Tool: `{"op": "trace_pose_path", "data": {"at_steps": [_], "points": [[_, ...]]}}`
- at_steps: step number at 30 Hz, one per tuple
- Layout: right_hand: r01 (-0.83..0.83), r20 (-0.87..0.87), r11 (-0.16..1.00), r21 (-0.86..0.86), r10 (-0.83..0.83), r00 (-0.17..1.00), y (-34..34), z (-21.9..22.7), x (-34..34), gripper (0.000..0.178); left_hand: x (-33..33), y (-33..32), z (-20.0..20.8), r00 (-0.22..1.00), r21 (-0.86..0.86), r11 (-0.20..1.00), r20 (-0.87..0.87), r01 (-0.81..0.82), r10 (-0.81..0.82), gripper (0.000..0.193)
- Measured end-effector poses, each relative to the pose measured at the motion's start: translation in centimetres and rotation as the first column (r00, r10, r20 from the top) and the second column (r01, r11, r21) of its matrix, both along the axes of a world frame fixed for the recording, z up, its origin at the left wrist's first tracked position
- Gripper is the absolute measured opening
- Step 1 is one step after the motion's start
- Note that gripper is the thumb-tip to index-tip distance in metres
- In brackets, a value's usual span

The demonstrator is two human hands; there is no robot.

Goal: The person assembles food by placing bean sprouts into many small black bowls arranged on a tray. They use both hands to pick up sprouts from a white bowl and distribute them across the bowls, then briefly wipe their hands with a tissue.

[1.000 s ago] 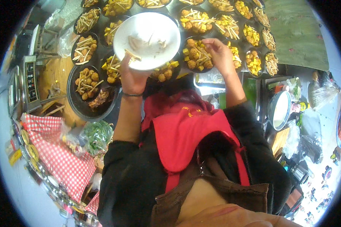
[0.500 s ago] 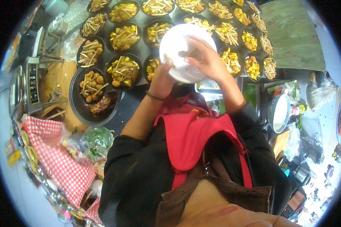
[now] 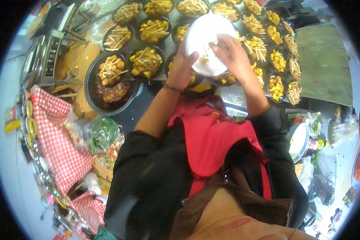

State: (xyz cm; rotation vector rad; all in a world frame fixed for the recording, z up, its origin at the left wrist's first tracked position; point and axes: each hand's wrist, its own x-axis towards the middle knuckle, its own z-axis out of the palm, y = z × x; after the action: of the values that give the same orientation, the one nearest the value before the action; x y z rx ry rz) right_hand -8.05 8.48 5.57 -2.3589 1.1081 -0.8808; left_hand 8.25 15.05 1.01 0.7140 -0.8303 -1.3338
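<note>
My left hand (image 3: 183, 69) grips the near left rim of a white bowl (image 3: 206, 29), its thumb over the edge. The bowl is tilted so its inside faces me, above the rows of black bowls. Inside it lie a few small pale scraps (image 3: 204, 59). My right hand (image 3: 233, 55) reaches in from the right, its fingers bent together against the inner surface; whatever they pinch is too small to make out. Below and around the white bowl stand several black bowls of yellow chunks, browned balls and pale sticks, such as this filled bowl (image 3: 146, 62).
A large dark pot (image 3: 93, 100) at left holds brown food, with a filled bowl over its far part. Near it are a bag of greens (image 3: 102, 134) and a red checked cloth (image 3: 62, 140). At right lie a greenish board (image 3: 324, 64) and a white basin (image 3: 299, 142).
The view has shifted, so the table appears lower and farther right. The white bowl is now tipped more toward me, showing its scraps, and my right fingers have closed together inside it.
</note>
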Motion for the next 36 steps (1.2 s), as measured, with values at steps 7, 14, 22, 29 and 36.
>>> {"op": "trace_pose_path", "data": {"at_steps": [7, 14, 22, 29, 36], "points": [[-0.264, 0.275, 0.961, 0.079, 0.234, 0.933, -0.8, -4.5, 7.8, 0.024, 4.9, -2.0, -0.2, 0.995, -0.043, 0.995, 0.035, -0.088, 0.089, 0.073], [-0.290, 0.104, 0.933, 0.212, 0.274, 0.956, 1.9, -6.7, 7.4, 0.012, 6.0, -0.4, -2.1, 0.970, -0.085, 0.973, 0.092, -0.216, 0.224, 0.074], [-0.245, -0.033, 0.962, 0.122, 0.251, 0.967, 3.2, -7.3, 4.6, 0.019, 9.8, 0.0, -2.6, 0.868, -0.101, 0.864, -0.113, -0.494, 0.484, 0.069], [-0.380, -0.010, 0.920, 0.098, 0.383, 0.924, 4.1, -8.1, 4.2, 0.019, 11.7, 4.2, -3.1, 0.804, 0.104, 0.864, -0.326, -0.493, 0.498, 0.061], [-0.385, -0.051, 0.922, 0.028, 0.386, 0.921, 2.5, -7.0, 2.9, 0.021, 9.6, 7.3, -2.8, 0.803, 0.212, 0.912, -0.431, -0.352, 0.411, 0.056]]}}
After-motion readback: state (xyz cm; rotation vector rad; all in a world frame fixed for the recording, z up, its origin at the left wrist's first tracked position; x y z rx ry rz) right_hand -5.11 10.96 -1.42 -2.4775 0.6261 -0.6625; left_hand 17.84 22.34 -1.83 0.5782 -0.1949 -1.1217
